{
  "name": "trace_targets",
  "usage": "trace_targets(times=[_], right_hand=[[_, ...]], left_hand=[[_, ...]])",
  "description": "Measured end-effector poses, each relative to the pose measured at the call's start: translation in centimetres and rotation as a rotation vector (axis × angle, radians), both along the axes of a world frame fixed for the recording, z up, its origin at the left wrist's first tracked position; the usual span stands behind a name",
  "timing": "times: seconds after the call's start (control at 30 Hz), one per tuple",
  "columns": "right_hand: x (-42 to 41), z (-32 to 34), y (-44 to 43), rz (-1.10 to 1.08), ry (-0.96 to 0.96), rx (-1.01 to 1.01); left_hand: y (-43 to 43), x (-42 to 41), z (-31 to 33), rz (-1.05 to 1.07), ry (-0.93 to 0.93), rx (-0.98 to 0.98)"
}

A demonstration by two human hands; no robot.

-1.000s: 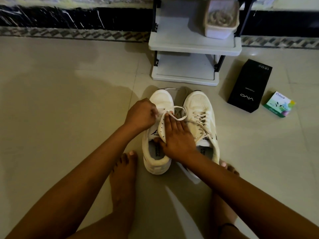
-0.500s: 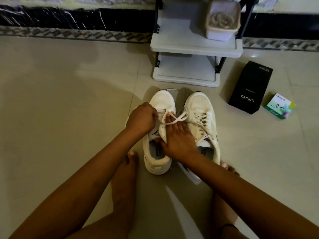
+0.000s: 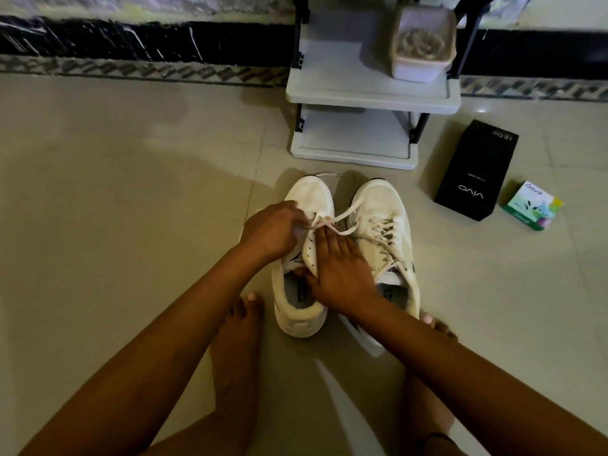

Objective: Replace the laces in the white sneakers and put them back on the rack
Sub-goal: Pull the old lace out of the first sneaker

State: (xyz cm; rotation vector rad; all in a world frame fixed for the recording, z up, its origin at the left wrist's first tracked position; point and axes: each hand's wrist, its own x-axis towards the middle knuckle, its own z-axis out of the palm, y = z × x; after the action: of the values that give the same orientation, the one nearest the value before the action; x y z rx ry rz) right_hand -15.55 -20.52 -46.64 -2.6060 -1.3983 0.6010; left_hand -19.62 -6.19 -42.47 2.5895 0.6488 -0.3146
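Pinching hand: the person's left hand was curled tight, its fingertips nipping the lace at the front eyelets of the half-laced sneaker.
Steadying hand: the right hand lay flat, fingers straight and together, and pressed down on that sneaker's eyelet flap; its thumb sat at the edge of the shoe opening and gripped nothing that I could make out.
Lace: white, it ran from the left fingertips in a loose loop across the gap toward the laced sneaker.
Sneakers: both white, they stood side by side on the tiled floor, toes toward the rack and just short of it. The one under the hands showed bare eyelets along its flap, while the other was laced up its length.
Rack: pale shelves on dark posts stood against the wall, with a pale lidded container on the upper shelf.
Boxes: a black box lay on the floor beside the rack, and a small green box sat just past it.
Feet: the bare left foot rested beside the half-laced sneaker's heel, and the toes of the right foot showed behind the other shoe.
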Motion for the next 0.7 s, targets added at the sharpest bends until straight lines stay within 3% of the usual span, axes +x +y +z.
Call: trace_targets(times=[0.07,0.2,0.4,0.47,0.57,0.7], right_hand=[[-0.1,0.1,0.0,0.002,-0.008,0.001],[0.0,0.1,0.0,-0.002,-0.008,-0.003],[0.1,0.0,-0.8,0.021,-0.002,0.022],[0.1,0.0,-0.7,0.012,0.022,0.015],[-0.1,0.0,0.0,-0.047,0.052,0.029],[-0.3,0.1,0.0,-0.053,0.056,0.020]], left_hand=[[0.3,0.0,-0.7,0.048,0.047,0.087],[0.1,0.3,-0.7,0.096,-0.049,0.102],[1.7,-0.5,2.5,0.134,-0.171,-0.416],[1.6,-0.7,2.2,0.193,-0.209,-0.470],[0.6,-0.7,0.7,0.124,-0.203,-0.302],[1.0,-0.1,-0.7,0.039,-0.044,0.039]])
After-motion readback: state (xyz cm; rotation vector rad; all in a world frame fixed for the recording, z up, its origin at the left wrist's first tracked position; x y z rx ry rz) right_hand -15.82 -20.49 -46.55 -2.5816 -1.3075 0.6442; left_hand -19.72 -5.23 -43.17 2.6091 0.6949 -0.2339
